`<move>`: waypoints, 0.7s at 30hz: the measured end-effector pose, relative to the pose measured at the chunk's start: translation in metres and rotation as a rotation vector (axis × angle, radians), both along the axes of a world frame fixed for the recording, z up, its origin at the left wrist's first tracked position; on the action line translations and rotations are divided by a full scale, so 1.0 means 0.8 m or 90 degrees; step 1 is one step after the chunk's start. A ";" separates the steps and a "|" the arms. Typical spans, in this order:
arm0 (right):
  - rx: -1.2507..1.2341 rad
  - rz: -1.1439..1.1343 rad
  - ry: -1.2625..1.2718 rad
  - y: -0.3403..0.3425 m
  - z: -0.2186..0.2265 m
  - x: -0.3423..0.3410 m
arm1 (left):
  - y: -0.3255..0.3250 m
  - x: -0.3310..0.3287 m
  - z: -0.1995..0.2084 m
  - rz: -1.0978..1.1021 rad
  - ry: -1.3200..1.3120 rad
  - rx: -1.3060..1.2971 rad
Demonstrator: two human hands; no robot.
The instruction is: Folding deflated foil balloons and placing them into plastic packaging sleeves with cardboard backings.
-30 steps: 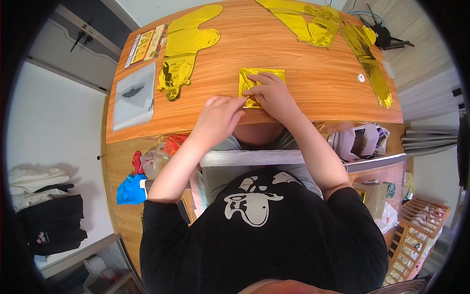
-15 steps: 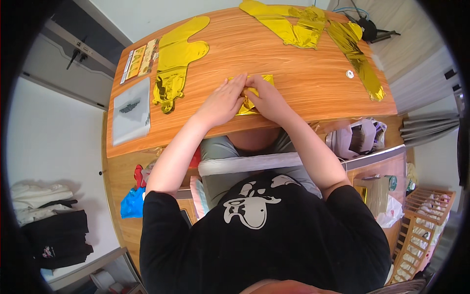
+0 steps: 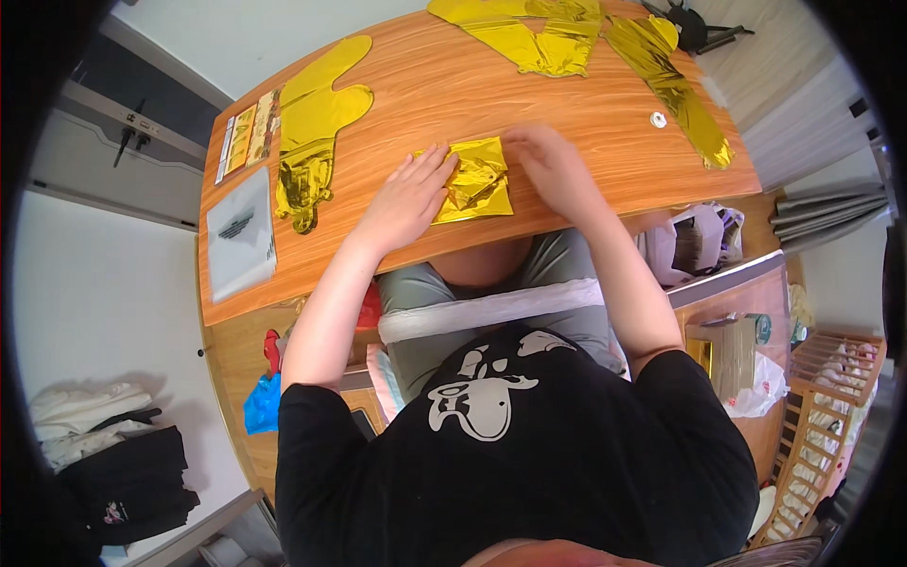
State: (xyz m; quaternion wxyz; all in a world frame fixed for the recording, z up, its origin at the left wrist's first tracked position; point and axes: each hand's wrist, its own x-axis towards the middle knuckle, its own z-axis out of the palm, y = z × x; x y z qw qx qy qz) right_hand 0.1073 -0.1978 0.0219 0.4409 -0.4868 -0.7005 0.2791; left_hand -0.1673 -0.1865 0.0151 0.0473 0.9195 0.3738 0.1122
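A flat gold foil balloon, folded into a crinkled square (image 3: pixel 479 181), lies near the table's front edge. My left hand (image 3: pixel 408 197) rests on its left side, fingers stretched out and pressing flat. Just off the square's right edge is my right hand (image 3: pixel 559 175), slightly blurred, its fingers extended towards the foil and nothing seen in them. To the left lies an unfolded gold foil balloon (image 3: pixel 316 113) with rounded lobes. Two further flat gold foil pieces, a wide one (image 3: pixel 543 42) and a long narrow one (image 3: pixel 666 90), lie at the far side and far right.
A stack of clear plastic bags (image 3: pixel 242 236) and a printed card (image 3: pixel 248 137) sit at the table's left edge. A small white roll (image 3: pixel 658 120) lies on the right. Beyond the far right corner is a black object (image 3: pixel 694 30). A pale bag (image 3: pixel 694 248) is below the right edge.
My right hand has lifted off the foil and moved right, uncovering more of the folded square. My left hand stays on its left side. The view has shifted slightly.
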 end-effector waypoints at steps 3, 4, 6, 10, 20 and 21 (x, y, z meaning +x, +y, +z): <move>0.127 -0.012 -0.152 -0.012 -0.015 -0.019 | 0.000 0.000 0.001 0.008 0.005 -0.018; 0.127 -0.014 -0.150 -0.016 -0.020 -0.024 | 0.000 0.000 0.000 0.011 0.001 -0.026; 0.129 -0.005 -0.156 -0.020 -0.025 -0.032 | 0.000 0.000 -0.001 0.015 -0.001 -0.034; 0.169 0.003 -0.187 -0.024 -0.023 -0.038 | -0.002 0.001 0.003 0.012 -0.043 -0.033; 0.313 0.039 -0.291 -0.054 -0.018 -0.075 | -0.003 0.002 0.009 0.003 0.020 -0.061; 0.300 0.063 -0.299 -0.058 -0.019 -0.079 | -0.004 0.001 0.007 0.003 0.020 -0.059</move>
